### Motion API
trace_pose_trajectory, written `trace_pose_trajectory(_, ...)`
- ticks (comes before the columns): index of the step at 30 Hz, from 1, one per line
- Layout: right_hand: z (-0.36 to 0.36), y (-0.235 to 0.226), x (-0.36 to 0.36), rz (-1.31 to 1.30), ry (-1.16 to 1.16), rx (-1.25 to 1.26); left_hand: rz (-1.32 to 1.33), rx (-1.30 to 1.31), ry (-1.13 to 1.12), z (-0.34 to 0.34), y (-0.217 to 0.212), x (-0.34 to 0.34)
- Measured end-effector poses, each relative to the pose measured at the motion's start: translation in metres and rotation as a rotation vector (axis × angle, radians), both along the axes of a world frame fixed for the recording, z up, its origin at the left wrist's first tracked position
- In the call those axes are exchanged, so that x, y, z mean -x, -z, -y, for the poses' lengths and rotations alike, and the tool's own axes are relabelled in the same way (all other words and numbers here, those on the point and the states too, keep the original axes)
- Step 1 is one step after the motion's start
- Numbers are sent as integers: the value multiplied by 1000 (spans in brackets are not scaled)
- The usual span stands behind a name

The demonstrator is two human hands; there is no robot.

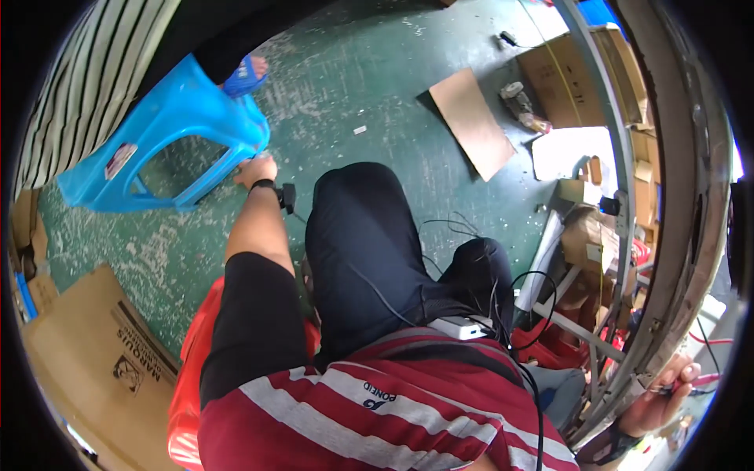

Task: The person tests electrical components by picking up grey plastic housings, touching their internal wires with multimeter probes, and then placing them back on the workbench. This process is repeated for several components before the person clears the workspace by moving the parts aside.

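Note:
My left hand [255,169] reaches out to my left, its fingers closed on the lower edge of a tipped blue plastic stool [169,137] on the green floor. A dark band circles that wrist. At the lower right, my right hand [660,396] is beside a curved grey metal frame [695,204]. Its fingers are curled on a small dark part [670,387] with a red wire [704,381] running off it. I sit on a red seat [192,369], with my dark trouser legs [365,243] stretched forward.
Another person's foot in a blue sandal [247,74] stands behind the stool. Flat cardboard [471,122] lies ahead, with cardboard boxes [569,74] and clutter at the right and a printed box [94,353] at the left. Black cables [503,290] trail over my lap.

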State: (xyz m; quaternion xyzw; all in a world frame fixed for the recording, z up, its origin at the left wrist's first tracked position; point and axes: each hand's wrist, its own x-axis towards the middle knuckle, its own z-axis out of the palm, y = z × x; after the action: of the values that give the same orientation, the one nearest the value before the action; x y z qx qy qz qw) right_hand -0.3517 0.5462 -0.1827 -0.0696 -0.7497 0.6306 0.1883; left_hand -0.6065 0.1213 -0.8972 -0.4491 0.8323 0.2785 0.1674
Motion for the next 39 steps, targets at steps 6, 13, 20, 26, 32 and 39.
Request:
trace_pose_trajectory(6, -11, 8, 2, -31, -7, 11, -85, -127, -386, 35, -36, -43)
trace_pose_trajectory(13, -12, -2, 9, 235, -147, 118, -408, -1218, -963, 17, -195, -115)
trace_pose_trajectory(20, -10, -6, 19, 302, -85, 426, -386, -1412, -860, -20, -503, -163)
trace_pose_trajectory(26, -10, -22, 27, 355, -85, 513, -318, -1610, -668, -70, -678, -194)
trace_pose_trajectory(32, -26, -68, -11, 418, -119, 628, -315, -1589, -238, -140, -786, -199)
trace_pose_trajectory(39, -48, -69, -42, 430, -8, 744, -488, -1192, 579, -245, -826, -184)
